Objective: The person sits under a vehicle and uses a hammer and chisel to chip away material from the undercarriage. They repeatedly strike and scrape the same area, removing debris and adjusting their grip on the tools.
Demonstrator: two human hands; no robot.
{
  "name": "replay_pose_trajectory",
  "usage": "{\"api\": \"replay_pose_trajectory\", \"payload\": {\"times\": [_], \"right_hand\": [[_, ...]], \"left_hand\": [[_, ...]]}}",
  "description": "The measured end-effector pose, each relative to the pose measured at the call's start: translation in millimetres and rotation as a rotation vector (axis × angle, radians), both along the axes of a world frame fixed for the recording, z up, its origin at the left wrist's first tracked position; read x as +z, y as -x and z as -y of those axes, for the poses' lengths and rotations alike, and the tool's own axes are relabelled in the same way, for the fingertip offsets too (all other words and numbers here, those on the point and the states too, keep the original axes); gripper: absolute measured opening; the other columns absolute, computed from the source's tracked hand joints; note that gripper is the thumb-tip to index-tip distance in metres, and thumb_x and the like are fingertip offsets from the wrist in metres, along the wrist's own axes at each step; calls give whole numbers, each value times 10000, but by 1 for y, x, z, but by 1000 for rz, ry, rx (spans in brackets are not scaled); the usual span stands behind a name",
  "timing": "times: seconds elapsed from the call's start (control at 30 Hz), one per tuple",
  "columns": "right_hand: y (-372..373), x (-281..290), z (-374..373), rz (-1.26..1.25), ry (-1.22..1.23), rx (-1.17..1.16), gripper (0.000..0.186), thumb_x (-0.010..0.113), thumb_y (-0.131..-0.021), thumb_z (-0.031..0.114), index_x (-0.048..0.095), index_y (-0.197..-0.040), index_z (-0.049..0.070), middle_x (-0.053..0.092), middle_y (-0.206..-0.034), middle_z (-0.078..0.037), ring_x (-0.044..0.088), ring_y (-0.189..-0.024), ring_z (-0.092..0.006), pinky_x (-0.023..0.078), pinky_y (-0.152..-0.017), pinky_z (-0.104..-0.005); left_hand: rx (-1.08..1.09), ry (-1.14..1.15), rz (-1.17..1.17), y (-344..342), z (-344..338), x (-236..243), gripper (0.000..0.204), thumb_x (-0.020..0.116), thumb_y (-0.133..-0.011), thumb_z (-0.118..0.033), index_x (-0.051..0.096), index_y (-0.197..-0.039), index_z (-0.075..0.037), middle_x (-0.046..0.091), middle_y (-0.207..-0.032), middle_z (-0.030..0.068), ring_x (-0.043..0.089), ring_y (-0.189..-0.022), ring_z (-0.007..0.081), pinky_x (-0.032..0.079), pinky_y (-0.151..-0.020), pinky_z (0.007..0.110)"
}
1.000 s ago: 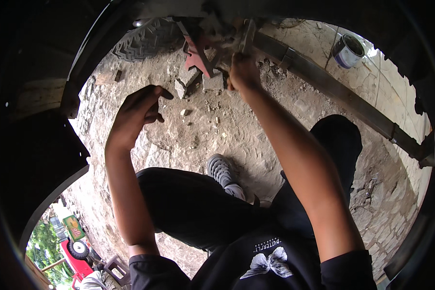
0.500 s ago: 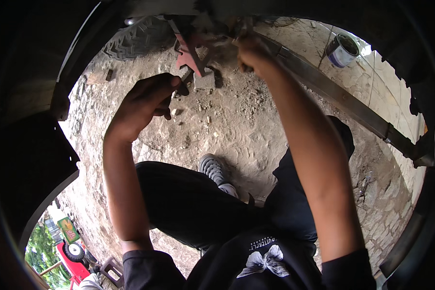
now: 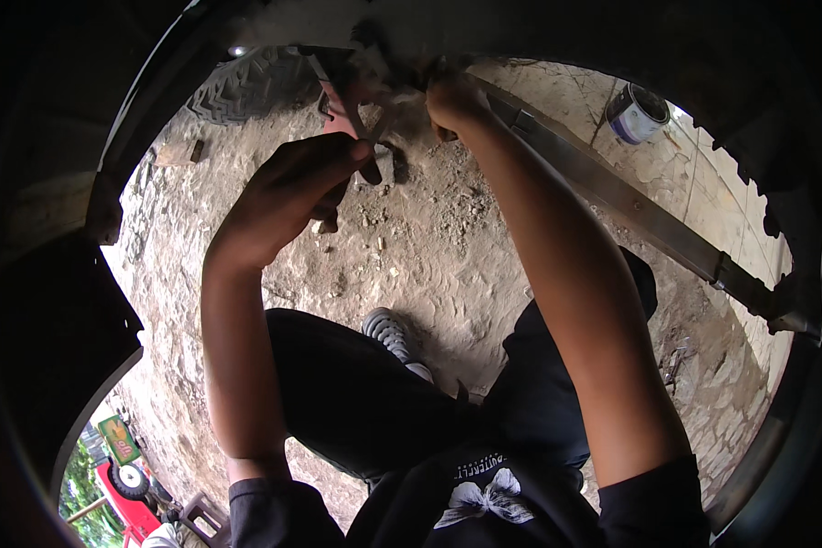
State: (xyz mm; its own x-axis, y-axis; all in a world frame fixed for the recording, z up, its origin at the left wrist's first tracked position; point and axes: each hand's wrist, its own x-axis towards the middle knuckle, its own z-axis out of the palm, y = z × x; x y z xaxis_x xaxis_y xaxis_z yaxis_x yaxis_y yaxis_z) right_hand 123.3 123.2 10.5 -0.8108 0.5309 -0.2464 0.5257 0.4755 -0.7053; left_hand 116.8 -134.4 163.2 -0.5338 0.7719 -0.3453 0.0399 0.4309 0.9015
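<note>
My left hand (image 3: 292, 187) is raised at centre left, its fingers curled in with the thumb on top. A dark narrow piece shows past the thumb; whether it is a tool or a fingertip I cannot make out. Behind it stands a faded red jack stand (image 3: 338, 108), its foot by a grey block (image 3: 385, 166). My right hand (image 3: 455, 102) reaches up to the dark underside of a vehicle (image 3: 292, 23), near the end of a long metal shaft (image 3: 630, 205). Its fingers are closed, and what they grip is hidden in shadow.
A treaded tyre (image 3: 237, 91) lies at the far left, near a small block (image 3: 179, 152). An open paint can (image 3: 637, 114) stands on tiles at far right. Loose stones and dirt cover the ground (image 3: 411, 256). A red vehicle (image 3: 130, 507) shows at lower left.
My left hand has moved slightly right, now overlapping the jack stand's lower part. My right hand has shifted a little left, closer to the dark parts. The view has tilted slightly.
</note>
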Motion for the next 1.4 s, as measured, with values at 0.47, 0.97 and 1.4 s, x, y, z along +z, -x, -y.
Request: {"api": "replay_pose_trajectory", "payload": {"times": [0.47,0.97,1.4], "right_hand": [[-92,1,68,3,-115,-159,517,431,-1067,434,468,-1317,-17,680,-1091,-323,712,-956,-441,558,-834,-530],[-50,-17,68,-194,-100,-388,471,515,-1051,353,441,-1271,-57,681,-1072,-329,687,-982,-495,561,-877,-560],[-156,-86,79,17,-587,55,590,570,-1037,317,367,-1363,-132,683,-732,-260,715,-632,-398,567,-481,-452]], "left_hand": [[-13,-114,-15,19,-12,-15,370,614,-1006,-423,646,-973,-56,328,-601,-75,312,-523,61,352,-562,265],[96,-163,-25,3,-3,-7,325,651,-994,-390,655,-908,-76,347,-596,-68,321,-521,61,372,-579,279],[-18,-27,-126,14,0,-24,427,626,-996,-470,667,-987,-46,336,-610,-62,331,-531,74,418,-617,283]]}}
